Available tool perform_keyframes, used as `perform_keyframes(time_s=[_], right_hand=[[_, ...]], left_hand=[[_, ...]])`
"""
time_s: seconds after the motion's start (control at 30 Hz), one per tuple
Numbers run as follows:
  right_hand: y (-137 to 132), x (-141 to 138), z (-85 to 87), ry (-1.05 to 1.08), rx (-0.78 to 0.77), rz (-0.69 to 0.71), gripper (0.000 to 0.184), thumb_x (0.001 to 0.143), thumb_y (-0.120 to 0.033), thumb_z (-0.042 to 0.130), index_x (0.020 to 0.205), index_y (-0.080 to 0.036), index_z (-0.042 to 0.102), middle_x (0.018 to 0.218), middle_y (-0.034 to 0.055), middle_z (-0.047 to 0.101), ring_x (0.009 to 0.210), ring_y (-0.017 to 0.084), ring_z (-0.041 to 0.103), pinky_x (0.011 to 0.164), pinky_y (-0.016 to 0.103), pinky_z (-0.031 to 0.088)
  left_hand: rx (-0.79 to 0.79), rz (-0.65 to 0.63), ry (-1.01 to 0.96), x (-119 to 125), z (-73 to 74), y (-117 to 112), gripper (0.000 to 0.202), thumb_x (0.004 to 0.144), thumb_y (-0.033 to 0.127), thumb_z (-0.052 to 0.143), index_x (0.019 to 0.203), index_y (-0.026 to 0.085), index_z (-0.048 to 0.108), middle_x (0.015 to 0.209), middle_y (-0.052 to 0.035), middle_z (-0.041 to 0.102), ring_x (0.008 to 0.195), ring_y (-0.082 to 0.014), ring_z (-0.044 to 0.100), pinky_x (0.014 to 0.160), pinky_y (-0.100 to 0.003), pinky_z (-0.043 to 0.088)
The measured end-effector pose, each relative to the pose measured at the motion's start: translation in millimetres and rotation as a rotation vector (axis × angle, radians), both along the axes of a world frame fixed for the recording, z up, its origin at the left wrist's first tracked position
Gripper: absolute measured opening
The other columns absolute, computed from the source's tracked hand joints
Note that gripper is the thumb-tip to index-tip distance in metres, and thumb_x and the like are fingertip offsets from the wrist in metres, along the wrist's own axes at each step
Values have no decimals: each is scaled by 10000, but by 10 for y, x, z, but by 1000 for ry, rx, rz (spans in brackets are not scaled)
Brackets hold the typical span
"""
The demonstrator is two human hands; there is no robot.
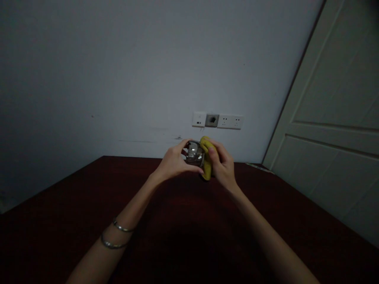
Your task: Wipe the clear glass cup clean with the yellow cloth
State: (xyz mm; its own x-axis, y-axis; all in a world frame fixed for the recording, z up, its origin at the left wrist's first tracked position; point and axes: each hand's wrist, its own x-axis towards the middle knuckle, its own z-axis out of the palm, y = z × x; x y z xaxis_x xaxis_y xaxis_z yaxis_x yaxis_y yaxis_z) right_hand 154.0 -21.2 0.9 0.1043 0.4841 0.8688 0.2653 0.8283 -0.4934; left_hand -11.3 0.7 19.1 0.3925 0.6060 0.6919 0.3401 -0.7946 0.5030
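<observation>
While I watch feed: dark red table [74,205] fills lower view, door [334,118] at 3 o'clock, wall sockets [218,120] at 12. Left hand [173,161] clamps small glass [194,154] mid-air above table; right hand [222,163], at glass's 3 o'clock, presses yellow cloth [207,157] against it. Risk, I judge: dim light, smooth glass, pinch could slip.

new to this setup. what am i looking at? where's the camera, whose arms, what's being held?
One picture, from a camera worn on a person's head, looking forward and down, so the two bare arms are the wearer's own. The left hand has a grip on a small shiny glass or metal object; what it is I can't tell. The right hand presses a yellow cloth against it. Both are held above a dark red table. Two bangles sit on the left forearm. Behind are a wall, sockets and a door.
</observation>
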Motion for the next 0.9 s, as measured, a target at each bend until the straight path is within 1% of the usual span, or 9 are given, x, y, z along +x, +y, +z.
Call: perform_keyframes(time_s=[0.1, 0.17, 0.27, 0.47, 0.53, 0.63, 0.77, 0.83, 0.9], right_hand=[[-44, 24, -19, -118, 157, -99, 212, 866, -294, 532, 1039, -283, 655, 1121, 20, 675, 1112, 208, 586, 979, 400, 441], [-68, 31, -16, -151, 214, -112, 212, 854, -265, 555, 1032, -294, 665, 1143, 13, 670, 1157, 211, 561, 1009, 413, 420], [-83, 22, 17, -114, 184, -82, 192, 840, -260, 576, 996, -294, 682, 1104, 9, 689, 1137, 204, 577, 1005, 418, 427], [-30, -2, 102, 114, -42, -1, 176, 799, -348, 611, 894, -240, 712, 973, 33, 730, 933, 199, 666, 880, 403, 512], [-22, -8, 107, 147, -72, 8, 193, 796, -360, 610, 897, -231, 711, 951, 39, 734, 899, 198, 674, 849, 399, 526], [-49, -17, 87, 110, -6, -25, 169, 794, -321, 620, 913, -240, 708, 990, 35, 726, 948, 200, 664, 884, 398, 511], [-113, -17, 67, -30, 134, -62, 171, 773, -249, 654, 935, -274, 701, 1021, 5, 719, 1075, 197, 613, 989, 398, 442], [-128, -16, 81, -41, 145, -64, 166, 768, -243, 661, 925, -276, 702, 1010, 0, 722, 1071, 193, 615, 988, 390, 442], [-123, -17, 106, 16, 101, -54, 133, 763, -263, 663, 889, -262, 708, 981, 3, 728, 1015, 190, 640, 943, 375, 475]], left_hand=[[-31, -55, -45, 16, -10, 5, 850, 465, 416, 845, 1194, 162, 491, 1110, -103, 625, 936, -238, 622, 808, -371, 518], [-50, -93, -64, 31, -15, 0, 824, 477, 415, 842, 1185, 164, 503, 1092, -101, 630, 917, -231, 626, 792, -368, 523], [-70, -124, -101, 49, -19, -11, 808, 484, 403, 842, 1182, 164, 515, 1087, -100, 633, 910, -224, 628, 785, -365, 528], [-38, -144, -111, 60, -16, -36, 788, 474, 393, 846, 1158, 165, 529, 1093, -96, 634, 961, -243, 618, 812, -378, 523], [-39, -140, -114, 68, -19, -42, 791, 484, 390, 842, 1168, 160, 518, 1095, -100, 633, 954, -242, 619, 807, -379, 526], [-41, -91, -120, 81, -28, -46, 784, 512, 393, 828, 1186, 160, 503, 1119, -108, 622, 941, -240, 620, 784, -378, 531], [-6, -66, -96, 77, -27, -58, 783, 533, 402, 818, 1201, 159, 489, 1146, -110, 608, 971, -243, 609, 807, -377, 520], [21, -74, -79, 67, -20, -66, 784, 532, 394, 820, 1202, 160, 487, 1150, -108, 606, 996, -245, 599, 835, -378, 510], [23, -89, -67, 57, -19, -65, 788, 534, 382, 820, 1211, 167, 480, 1151, -104, 605, 993, -243, 601, 828, -373, 512]])
